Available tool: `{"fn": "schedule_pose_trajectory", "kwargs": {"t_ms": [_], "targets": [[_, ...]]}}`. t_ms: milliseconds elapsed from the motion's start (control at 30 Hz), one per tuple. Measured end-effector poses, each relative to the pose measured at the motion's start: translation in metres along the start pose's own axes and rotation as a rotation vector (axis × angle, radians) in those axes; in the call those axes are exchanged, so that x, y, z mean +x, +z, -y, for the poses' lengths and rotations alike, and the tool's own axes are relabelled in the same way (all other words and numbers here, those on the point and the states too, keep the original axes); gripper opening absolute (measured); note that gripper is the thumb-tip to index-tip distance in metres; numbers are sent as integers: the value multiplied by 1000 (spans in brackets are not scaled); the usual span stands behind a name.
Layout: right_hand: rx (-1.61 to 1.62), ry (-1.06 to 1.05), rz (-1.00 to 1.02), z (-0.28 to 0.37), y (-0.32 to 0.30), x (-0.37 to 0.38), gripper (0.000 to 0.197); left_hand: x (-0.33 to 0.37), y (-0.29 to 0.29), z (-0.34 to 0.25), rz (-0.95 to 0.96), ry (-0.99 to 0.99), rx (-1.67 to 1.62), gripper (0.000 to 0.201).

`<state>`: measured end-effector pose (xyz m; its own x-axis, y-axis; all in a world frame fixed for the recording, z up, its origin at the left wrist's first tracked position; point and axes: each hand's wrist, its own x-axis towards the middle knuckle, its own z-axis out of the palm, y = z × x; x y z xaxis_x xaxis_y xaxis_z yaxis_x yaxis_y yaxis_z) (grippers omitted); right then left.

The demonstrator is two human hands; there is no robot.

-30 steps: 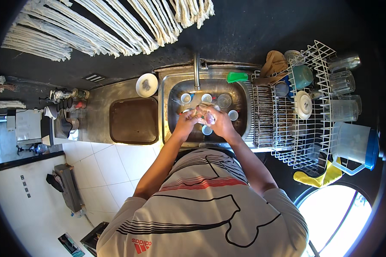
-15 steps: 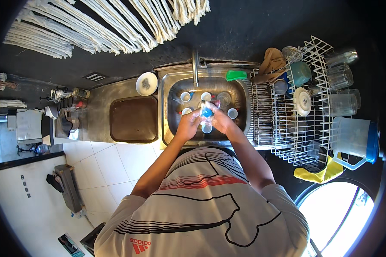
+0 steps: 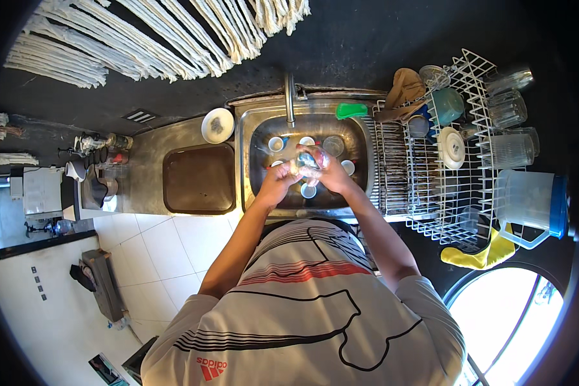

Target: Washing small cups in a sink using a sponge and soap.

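A steel sink (image 3: 367,138) is set into a steel worktop (image 3: 149,154) against a dark wall, with a white tiled floor (image 3: 167,244) below. A tap (image 3: 290,96) rises at the back edge of the sink, and a green sponge (image 3: 351,110) lies on the rim behind it. Left of the sink sits a brown tray (image 3: 199,178), with a small white plate (image 3: 217,125) behind it. Right of the sink stands a white wire rack (image 3: 444,174) carrying cups, glasses and a clear jug (image 3: 527,199); a yellow cloth (image 3: 479,256) hangs at its near corner. Several cups (image 3: 276,144) stand in the sink bottom.

Over the middle of the sink, both hands meet around a clear glass (image 3: 307,161). The left hand (image 3: 278,183) curls its fingers against the glass from the left side. The right hand (image 3: 333,175) has its fingers wrapped around the glass from the right, gripping it. The glass is held above the cups, in front of the tap.
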<state>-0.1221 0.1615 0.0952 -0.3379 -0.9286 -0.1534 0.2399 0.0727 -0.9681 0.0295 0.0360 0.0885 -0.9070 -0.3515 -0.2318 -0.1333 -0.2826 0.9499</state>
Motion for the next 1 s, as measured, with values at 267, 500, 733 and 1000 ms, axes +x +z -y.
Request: {"fn": "schedule_pose_trajectory", "kwargs": {"t_ms": [267, 500, 733, 1000], "targets": [[-607, -134, -21, 26, 4, 0, 67, 10, -6, 2, -36, -31, -256, 27], [-566, -69, -49, 17, 19, -1, 79, 5, -12, 0, -137, -27, 34, 27], [415, 242, 160, 0, -2, 0, 72, 2, -16, -18, 14, 91, 240, 27], [27, -130, -73, -14, 15, 1, 61, 15, -19, -24, 82, -2, 291, 32]]}}
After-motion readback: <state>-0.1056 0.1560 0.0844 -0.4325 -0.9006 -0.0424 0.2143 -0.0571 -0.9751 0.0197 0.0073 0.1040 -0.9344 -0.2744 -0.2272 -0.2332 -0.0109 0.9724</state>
